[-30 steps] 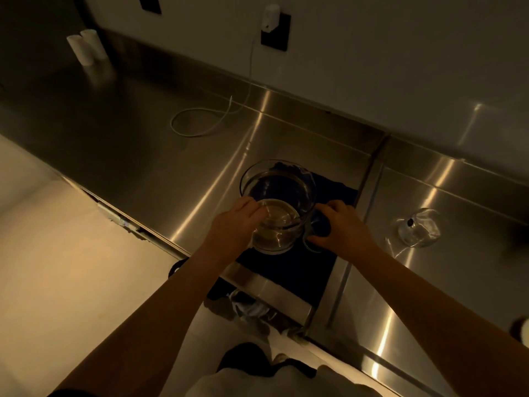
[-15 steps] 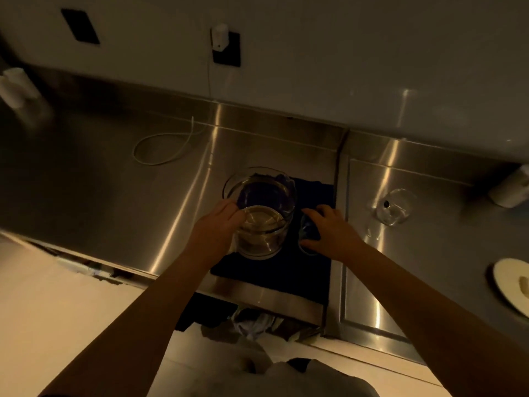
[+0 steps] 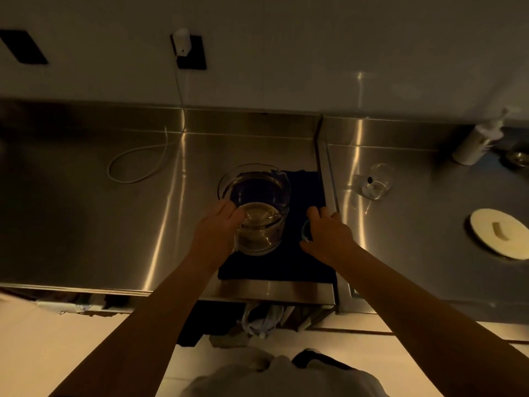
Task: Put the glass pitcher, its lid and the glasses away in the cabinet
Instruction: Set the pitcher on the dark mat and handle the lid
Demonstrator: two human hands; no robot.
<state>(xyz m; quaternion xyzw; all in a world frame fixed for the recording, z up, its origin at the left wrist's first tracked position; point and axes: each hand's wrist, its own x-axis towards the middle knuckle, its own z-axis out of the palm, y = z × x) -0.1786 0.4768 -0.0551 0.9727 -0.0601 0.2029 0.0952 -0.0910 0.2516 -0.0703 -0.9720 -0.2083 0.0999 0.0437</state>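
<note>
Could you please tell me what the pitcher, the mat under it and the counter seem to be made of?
The pitcher looks like clear, glossy glass: the dark mat shows through its wall. The mat seems to be dull dark cloth with no shine, though the light is dim. The counter looks like brushed stainless steel, with streaked reflections.

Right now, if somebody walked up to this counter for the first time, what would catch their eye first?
Most likely the big glass pitcher on the dark mat at the centre of the steel counter, with the left hand gripping its near side and the right hand over a small glass beside it. Next, the round white lid at the right, and a clear glass behind it.
</note>
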